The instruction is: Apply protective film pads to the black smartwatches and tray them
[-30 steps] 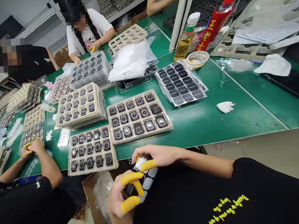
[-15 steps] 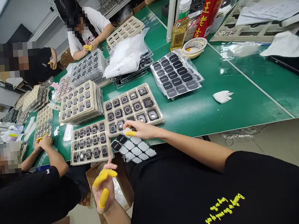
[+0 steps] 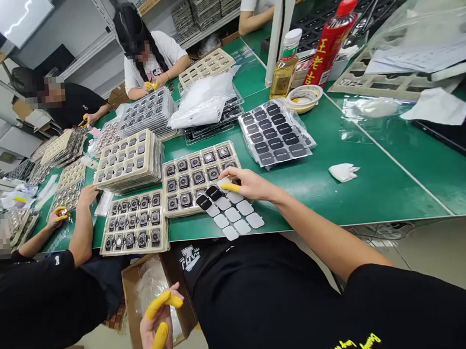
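Observation:
My right hand [image 3: 250,184], with a yellow finger cot on the thumb, pinches the upper edge of a sticker sheet [image 3: 232,215]. Two black rounded-square stickers remain at its left end; the other spots are pale. The sheet hangs over the table's front edge, overlapping the corner of a beige tray [image 3: 231,149] of dark square watch bodies. Lower left, my left hand [image 3: 161,322] is raised off the table, with yellow cots on thumb and a finger. Its fingers are bent and apart, and I see nothing in them. Another tray [image 3: 135,233] of watch bodies lies left of the first.
Stacked beige trays [image 3: 127,161] stand behind. Further right lie more black sticker sheets [image 3: 274,133], a tape roll [image 3: 303,98], an oil-coloured bottle [image 3: 285,68], a red bottle [image 3: 330,46] and crumpled tissue [image 3: 343,172]. Co-workers sit left and across. An open carton [image 3: 134,311] is below.
The view has shifted. My right hand has carried the sticker sheet rightward and up, over the table edge. My left hand has dropped slightly lower, fingers still apart.

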`<act>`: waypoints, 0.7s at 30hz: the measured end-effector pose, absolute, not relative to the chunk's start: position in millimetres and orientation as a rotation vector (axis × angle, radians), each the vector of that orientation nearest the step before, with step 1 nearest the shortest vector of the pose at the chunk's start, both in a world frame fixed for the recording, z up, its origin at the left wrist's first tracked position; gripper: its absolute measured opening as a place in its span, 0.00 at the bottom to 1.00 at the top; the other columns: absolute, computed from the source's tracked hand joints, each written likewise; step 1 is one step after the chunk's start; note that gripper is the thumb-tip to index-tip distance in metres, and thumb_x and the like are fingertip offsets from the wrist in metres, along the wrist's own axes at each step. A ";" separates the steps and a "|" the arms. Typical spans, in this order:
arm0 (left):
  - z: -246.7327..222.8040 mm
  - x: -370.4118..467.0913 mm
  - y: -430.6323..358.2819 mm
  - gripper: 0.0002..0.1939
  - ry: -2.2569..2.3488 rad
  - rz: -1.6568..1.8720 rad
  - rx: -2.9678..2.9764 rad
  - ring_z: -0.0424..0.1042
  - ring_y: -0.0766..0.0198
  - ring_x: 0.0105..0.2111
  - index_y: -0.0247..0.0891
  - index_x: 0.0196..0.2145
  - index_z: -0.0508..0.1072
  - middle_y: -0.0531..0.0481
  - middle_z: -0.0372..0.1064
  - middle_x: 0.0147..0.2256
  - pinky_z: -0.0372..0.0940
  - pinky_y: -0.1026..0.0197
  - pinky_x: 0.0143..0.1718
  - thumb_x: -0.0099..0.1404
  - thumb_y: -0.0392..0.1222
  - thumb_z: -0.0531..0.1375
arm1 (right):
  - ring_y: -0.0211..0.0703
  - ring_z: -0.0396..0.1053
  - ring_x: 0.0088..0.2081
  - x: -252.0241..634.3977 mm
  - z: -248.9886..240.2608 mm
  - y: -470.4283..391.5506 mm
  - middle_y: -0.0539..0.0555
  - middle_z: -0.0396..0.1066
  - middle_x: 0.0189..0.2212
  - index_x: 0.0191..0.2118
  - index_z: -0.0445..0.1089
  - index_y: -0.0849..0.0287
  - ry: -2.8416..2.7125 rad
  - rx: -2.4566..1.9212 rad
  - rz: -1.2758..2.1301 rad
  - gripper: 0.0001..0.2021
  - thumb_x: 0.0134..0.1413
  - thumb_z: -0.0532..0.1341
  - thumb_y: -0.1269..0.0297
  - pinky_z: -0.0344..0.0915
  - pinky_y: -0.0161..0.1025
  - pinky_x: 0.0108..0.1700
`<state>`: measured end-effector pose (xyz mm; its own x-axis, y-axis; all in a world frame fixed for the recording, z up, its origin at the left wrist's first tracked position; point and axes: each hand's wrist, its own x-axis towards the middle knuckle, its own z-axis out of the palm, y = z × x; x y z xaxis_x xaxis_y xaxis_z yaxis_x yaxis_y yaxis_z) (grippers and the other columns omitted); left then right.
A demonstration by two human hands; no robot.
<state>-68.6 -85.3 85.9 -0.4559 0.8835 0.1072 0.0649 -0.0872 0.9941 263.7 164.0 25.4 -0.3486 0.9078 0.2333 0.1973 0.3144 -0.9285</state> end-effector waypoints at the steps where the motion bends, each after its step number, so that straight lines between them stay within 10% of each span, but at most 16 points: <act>1: 75.1 -68.2 -94.8 0.21 1.522 1.633 1.053 0.80 0.42 0.58 0.46 0.58 0.81 0.43 0.82 0.56 0.80 0.35 0.56 0.71 0.55 0.72 | 0.50 0.75 0.39 261.6 27.2 158.9 0.58 0.81 0.44 0.50 0.76 0.55 -1.754 -0.983 1.087 0.20 0.67 0.66 0.43 0.73 0.49 0.45; 4: 48.7 -66.3 -106.4 0.25 1.440 1.686 1.106 0.86 0.40 0.48 0.48 0.48 0.89 0.43 0.87 0.45 0.80 0.34 0.57 0.60 0.64 0.77 | 0.53 0.76 0.47 254.9 36.1 135.8 0.60 0.81 0.52 0.51 0.77 0.54 -1.734 -0.933 1.106 0.21 0.67 0.67 0.42 0.74 0.50 0.51; 13: 24.9 -17.9 -39.5 0.42 1.378 1.597 1.222 0.82 0.46 0.61 0.45 0.70 0.73 0.36 0.80 0.62 0.75 0.45 0.67 0.65 0.64 0.76 | 0.41 0.71 0.34 237.6 45.1 81.9 0.54 0.78 0.45 0.54 0.76 0.53 -1.591 -0.828 1.333 0.23 0.64 0.73 0.43 0.72 0.41 0.38; 21: 21.1 1.5 -11.1 0.39 1.463 1.518 1.037 0.73 0.69 0.30 0.42 0.68 0.75 0.55 0.76 0.33 0.71 0.65 0.37 0.67 0.63 0.75 | 0.47 0.75 0.39 229.9 24.6 54.9 0.52 0.75 0.39 0.53 0.76 0.51 -1.379 -1.009 1.321 0.23 0.63 0.73 0.42 0.77 0.46 0.45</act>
<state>1.5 -11.1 21.1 -0.3705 0.9279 0.0420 0.0081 -0.0420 0.9991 229.9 54.9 24.6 -0.2164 0.9725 0.0867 -0.0445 0.0789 -0.9959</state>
